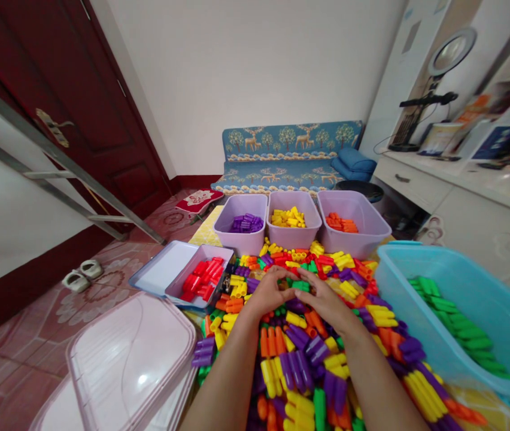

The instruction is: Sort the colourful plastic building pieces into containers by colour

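Note:
My left hand [273,293] and my right hand [323,297] meet over the middle of a spread of loose plastic building blocks. Their fingers curve toward each other, thumbs close together, around a green plastic block [300,285] made of joined tubes; the fingers partly cover it. Around and beneath my forearms lie many mixed blocks, among them a yellow block [296,319], an orange block [272,342] and a purple block [296,370].
Beyond the pile stand lilac bins holding purple [239,240], yellow [294,237] and orange blocks [354,238]. To the left, an open case [158,269] holds red blocks; pink lids [133,353] lie nearer. A turquoise tub [443,257] with green blocks sits right.

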`<state>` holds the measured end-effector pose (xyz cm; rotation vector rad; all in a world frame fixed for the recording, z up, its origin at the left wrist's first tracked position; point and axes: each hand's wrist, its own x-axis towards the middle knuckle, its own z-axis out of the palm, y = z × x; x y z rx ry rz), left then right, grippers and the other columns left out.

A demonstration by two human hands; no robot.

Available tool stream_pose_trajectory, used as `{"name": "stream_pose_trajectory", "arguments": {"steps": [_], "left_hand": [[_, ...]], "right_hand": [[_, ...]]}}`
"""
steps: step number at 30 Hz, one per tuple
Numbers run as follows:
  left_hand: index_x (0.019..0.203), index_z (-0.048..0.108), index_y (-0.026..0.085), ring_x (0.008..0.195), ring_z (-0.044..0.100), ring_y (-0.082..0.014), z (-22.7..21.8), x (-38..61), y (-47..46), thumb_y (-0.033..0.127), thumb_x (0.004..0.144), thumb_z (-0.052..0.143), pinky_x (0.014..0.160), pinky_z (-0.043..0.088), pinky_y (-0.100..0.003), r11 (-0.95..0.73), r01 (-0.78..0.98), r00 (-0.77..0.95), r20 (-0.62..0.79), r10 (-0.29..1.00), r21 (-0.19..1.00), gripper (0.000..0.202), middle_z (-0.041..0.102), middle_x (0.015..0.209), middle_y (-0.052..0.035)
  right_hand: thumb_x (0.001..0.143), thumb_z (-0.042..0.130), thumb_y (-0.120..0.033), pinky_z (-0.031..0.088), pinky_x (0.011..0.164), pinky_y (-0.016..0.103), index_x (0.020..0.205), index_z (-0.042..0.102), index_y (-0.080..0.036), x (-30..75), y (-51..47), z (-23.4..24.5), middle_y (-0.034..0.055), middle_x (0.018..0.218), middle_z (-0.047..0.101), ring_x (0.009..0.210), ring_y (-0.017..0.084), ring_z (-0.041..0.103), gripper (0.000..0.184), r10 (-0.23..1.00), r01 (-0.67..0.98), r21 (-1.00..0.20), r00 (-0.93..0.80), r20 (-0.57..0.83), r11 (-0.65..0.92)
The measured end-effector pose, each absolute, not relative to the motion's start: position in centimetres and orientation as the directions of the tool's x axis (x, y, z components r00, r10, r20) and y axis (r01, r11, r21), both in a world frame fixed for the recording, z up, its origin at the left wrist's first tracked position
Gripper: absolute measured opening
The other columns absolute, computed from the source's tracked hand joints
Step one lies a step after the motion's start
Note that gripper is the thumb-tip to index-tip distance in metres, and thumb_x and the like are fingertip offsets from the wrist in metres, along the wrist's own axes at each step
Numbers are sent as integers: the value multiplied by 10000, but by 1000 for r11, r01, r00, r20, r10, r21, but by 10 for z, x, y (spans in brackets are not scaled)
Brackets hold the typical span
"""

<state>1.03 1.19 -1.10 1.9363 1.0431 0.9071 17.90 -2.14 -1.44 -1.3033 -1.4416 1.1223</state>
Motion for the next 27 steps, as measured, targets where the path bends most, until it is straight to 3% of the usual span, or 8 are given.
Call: {"name": "stream_pose_trajectory", "arguments": {"steps": [3,7,11,14,20,24,27], "left_hand": [[1068,681,182,953,573,-205,-14,10,13,259,732,672,820,463,-292,-356,311,432,203,879,881,345,629,1035,-81],[1060,672,161,780,580,-161,-19,11,15,294,716,702,710,454,-255,-263,240,417,146,897,934,371,667,919,-60],[999,659,133,800,587,-154,-18,11,16,350,680,748,725,453,-250,-169,76,337,134,932,983,396,662,930,-71],[967,639,121,797,587,-152,-17,10,17,391,677,753,733,455,-258,-119,-20,324,119,939,993,413,650,891,-68],[1104,616,142,787,583,-156,-21,5,18,392,606,807,749,460,-281,-179,99,410,124,904,979,590,646,907,-61],[1074,660,152,799,593,-165,-21,1,18,337,606,809,784,464,-297,-202,159,466,107,878,966,524,671,918,-61],[962,698,141,788,600,-164,-19,1,19,310,629,787,760,467,-285,-149,140,371,88,925,979,384,685,877,-57]], "right_hand": [[726,668,-289,339,1077,479,1200,594,-276,180,-22,-12,28,1287,588,1252,241,491,480,992,210,-973,-100,72,92],[701,699,-309,456,976,456,1177,611,-225,180,-22,-8,63,1179,658,1085,247,617,492,992,123,-991,-116,40,55],[691,689,-301,503,900,402,1142,626,-193,177,-21,-6,66,1018,714,960,228,669,468,994,14,-999,-109,34,36],[695,678,-265,504,878,385,1129,620,-192,175,-21,-7,69,1003,713,919,216,675,444,995,38,-996,-67,73,76],[688,634,-203,507,733,330,1072,618,-192,179,-23,-4,33,832,698,773,187,656,385,991,278,-951,-27,134,136],[652,662,-205,503,685,310,992,595,-192,184,-23,0,17,777,688,728,181,653,347,995,190,-977,-10,101,101],[641,715,-250,503,657,298,1012,584,-196,189,-23,8,17,779,690,703,175,651,397,992,48,-995,93,88,84]]}}
